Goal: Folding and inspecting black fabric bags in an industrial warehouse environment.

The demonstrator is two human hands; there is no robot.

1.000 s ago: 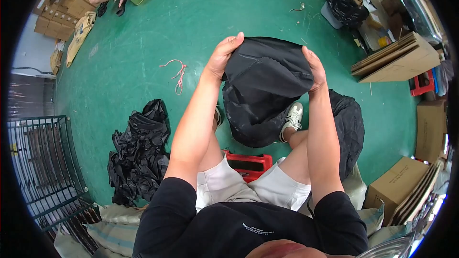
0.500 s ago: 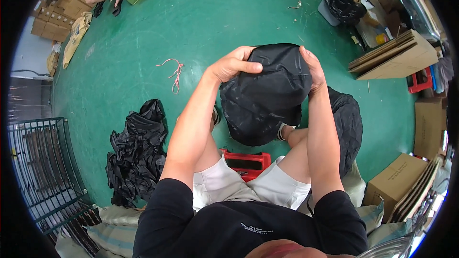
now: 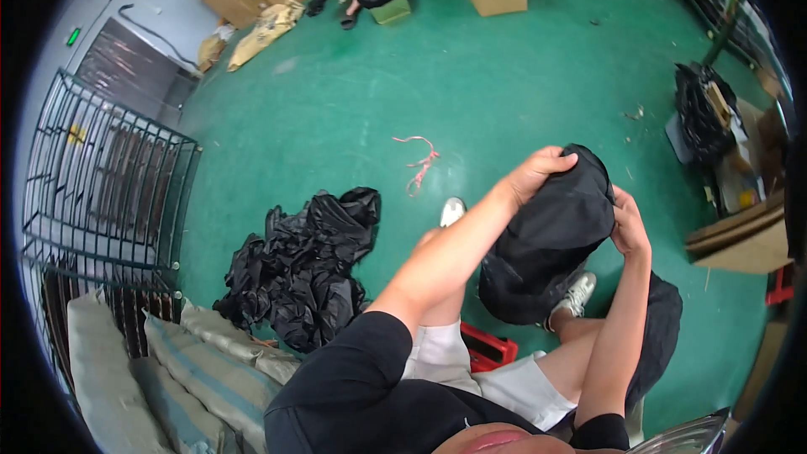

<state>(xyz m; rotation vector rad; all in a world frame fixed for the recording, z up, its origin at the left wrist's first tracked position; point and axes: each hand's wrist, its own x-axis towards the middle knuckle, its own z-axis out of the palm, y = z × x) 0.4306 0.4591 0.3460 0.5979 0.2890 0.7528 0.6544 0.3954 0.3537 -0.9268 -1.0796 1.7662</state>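
Black fabric piece (image 3: 551, 231), one: held up beyond the red stool (image 3: 504, 353), slightly to its right. Its upper edge is gripped between thumb and closed fingers of the left hand (image 3: 538, 176); its right side is touched by bent fingers of the right hand (image 3: 630, 227), whose closure cannot be told. Crumpled black sheeting (image 3: 311, 273): heaped left of the stool. Pink string (image 3: 432, 155): laid well beyond it.
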